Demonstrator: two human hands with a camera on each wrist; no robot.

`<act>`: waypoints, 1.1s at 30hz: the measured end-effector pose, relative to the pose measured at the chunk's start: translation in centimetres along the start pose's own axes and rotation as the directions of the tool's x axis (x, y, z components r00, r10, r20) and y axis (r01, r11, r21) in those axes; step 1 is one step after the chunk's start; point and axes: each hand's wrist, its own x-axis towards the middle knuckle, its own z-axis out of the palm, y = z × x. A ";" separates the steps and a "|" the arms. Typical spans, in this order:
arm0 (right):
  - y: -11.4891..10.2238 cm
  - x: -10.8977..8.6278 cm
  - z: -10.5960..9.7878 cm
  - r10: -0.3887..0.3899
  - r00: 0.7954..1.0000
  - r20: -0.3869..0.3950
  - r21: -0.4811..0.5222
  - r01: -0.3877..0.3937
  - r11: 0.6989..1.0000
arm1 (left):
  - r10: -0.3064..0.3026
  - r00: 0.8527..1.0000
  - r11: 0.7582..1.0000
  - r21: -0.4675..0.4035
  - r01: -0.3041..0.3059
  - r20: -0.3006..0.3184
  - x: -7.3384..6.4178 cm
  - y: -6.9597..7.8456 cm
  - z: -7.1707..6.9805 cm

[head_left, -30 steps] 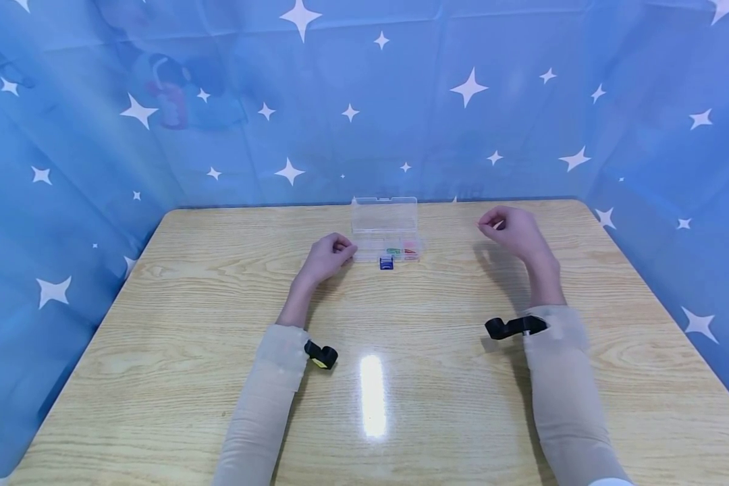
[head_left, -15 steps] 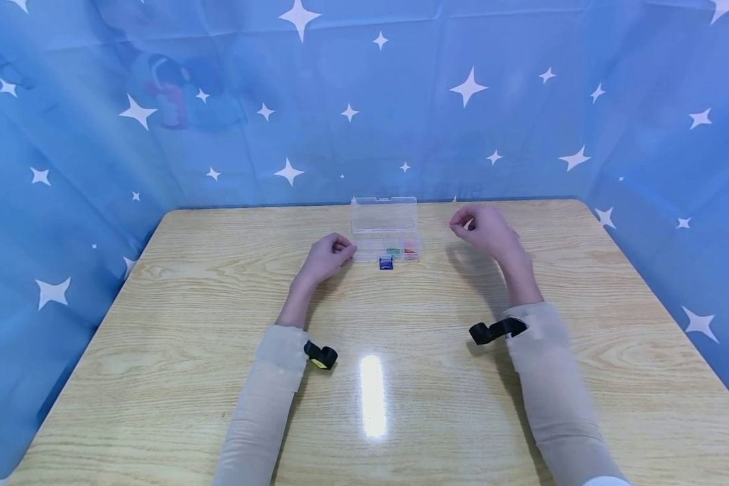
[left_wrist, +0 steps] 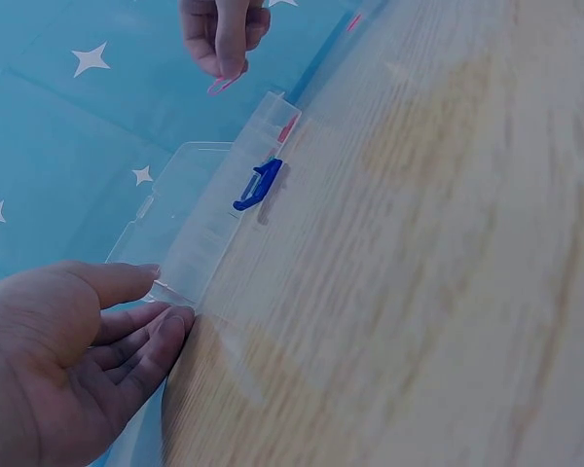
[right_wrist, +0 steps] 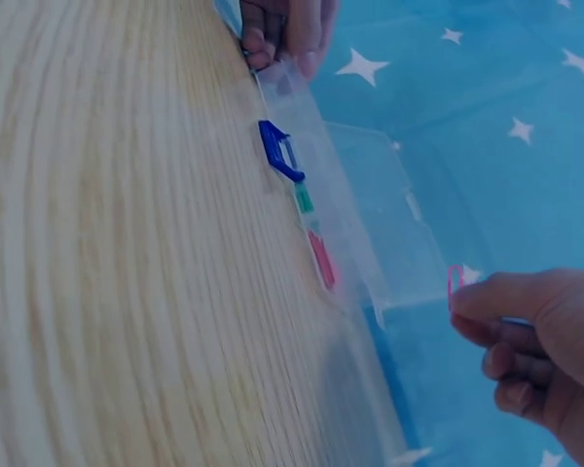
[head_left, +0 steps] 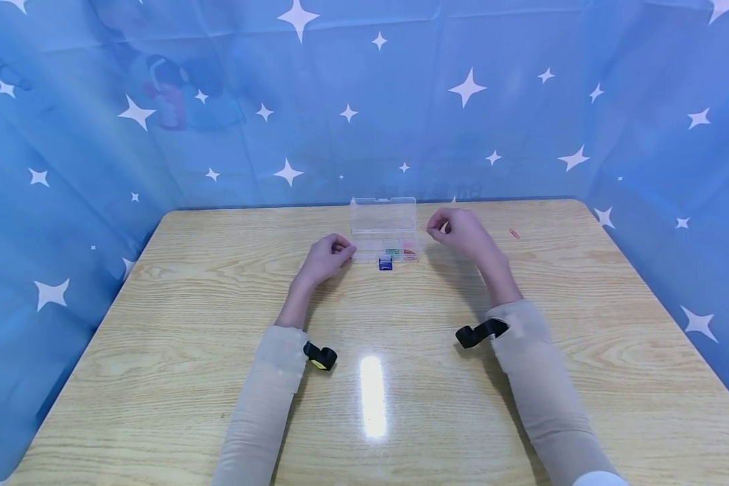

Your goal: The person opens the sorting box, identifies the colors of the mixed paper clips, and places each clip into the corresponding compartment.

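A clear plastic compartment box [head_left: 367, 250] stands near the back of the table, its transparent lid [head_left: 383, 214] raised behind it. My left hand [head_left: 327, 257] holds the box's left end between thumb and fingers. Just right of the box, my right hand [head_left: 460, 233] is raised and pinches a pinkish-red paper clip [right_wrist: 455, 284] between thumb and forefinger. Green pieces [head_left: 392, 252] and red pieces [head_left: 410, 252] lie in the right-hand compartments, too small to make out singly. A blue latch [right_wrist: 280, 152] sits at the box's front side.
Another red paper clip [head_left: 514, 233] lies on the wooden table [head_left: 219, 290], to the right of my right hand. A blue star-patterned cloth [head_left: 401, 101] hangs behind the table's back edge and at both sides. Black wrist cameras stick out from both sleeves.
My right hand has moved left toward the box with the paper clip. The red paper clip on the table at right has come into sight. My left hand has stayed at the box.
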 end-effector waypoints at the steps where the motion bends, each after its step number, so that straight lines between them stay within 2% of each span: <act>1: -0.2 0.1 0.1 0.001 1.000 0.003 0.003 -0.001 1.000 | 0.000 1.000 1.000 -0.002 0.000 0.000 0.0 0.0 0.0; 11: -1.3 1.0 1.6 0.002 0.999 0.034 -0.001 -0.002 1.000 | 0.006 1.000 1.000 -0.014 -0.006 0.004 0.1 -0.2 0.0; 18: -1.3 1.3 2.6 -0.035 0.998 0.050 -0.008 0.035 0.999 | 0.005 1.000 1.000 -0.009 -0.005 -0.001 0.0 -0.1 -0.1; 33: -0.7 1.5 3.3 -0.019 0.998 0.058 0.006 0.019 1.000 | 0.001 1.000 1.000 -0.005 -0.001 -0.008 0.1 -0.1 0.1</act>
